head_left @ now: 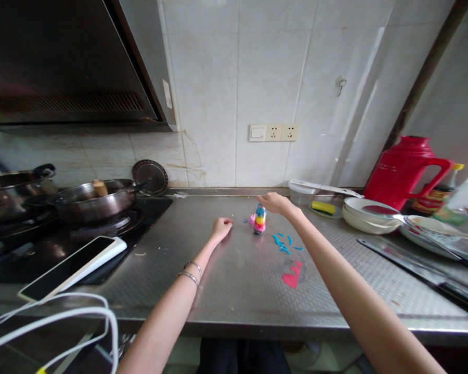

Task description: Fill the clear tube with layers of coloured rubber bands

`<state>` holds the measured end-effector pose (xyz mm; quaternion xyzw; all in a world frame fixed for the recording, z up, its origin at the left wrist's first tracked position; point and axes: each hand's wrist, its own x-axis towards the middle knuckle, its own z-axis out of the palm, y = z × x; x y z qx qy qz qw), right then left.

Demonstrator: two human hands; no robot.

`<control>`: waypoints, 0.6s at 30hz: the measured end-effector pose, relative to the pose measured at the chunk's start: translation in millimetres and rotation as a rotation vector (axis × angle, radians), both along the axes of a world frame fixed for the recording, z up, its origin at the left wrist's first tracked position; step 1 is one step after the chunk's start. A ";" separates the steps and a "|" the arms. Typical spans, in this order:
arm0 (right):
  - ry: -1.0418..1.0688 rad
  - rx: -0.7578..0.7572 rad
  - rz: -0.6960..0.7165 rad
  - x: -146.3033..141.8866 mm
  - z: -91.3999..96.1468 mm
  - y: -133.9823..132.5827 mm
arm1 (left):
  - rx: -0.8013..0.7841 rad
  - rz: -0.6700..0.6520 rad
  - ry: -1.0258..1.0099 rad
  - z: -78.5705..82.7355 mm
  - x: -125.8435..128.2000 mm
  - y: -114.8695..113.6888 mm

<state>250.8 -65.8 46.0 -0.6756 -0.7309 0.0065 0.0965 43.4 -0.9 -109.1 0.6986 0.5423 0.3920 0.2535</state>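
A small toy tower of stacked coloured rings (259,220) stands upright on the steel counter (234,280). My right hand (276,203) reaches over its top, fingers curled and pinched right at the top blue ring. My left hand (221,227) rests on the counter to the left of the tower, closed into a loose fist with something small and red at the fingertips. Several loose blue pieces (284,242) lie to the right of the tower. A flat red shape (293,276) lies nearer the counter's front.
A stove at left holds a pan (89,200) with a wooden handle. A phone (72,267) and white cables (62,317) sit at the front left. At right stand a red jug (403,169), stacked plates (368,214), a container with a yellow sponge (323,206) and a long knife (421,270).
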 end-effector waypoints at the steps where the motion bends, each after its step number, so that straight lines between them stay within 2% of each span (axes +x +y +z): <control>1: -0.002 0.013 -0.010 0.7 1.0 -1.0 | 0.003 0.002 -0.003 -0.3 -0.1 0.3; 7: 0.067 0.136 -0.081 12.7 4.6 -9.1 | 0.000 -0.001 -0.018 -0.9 -0.2 0.6; 10: 0.135 0.227 -0.087 23.6 -1.0 -13.9 | 0.006 -0.002 -0.024 0.2 0.5 -0.4; 14: 0.242 0.303 -0.089 39.5 -27.1 -19.9 | 0.021 0.018 -0.039 3.1 1.5 -2.7; 18: 0.303 0.273 -0.161 51.9 -71.3 -25.1 | 0.026 0.027 -0.047 4.9 2.5 -4.2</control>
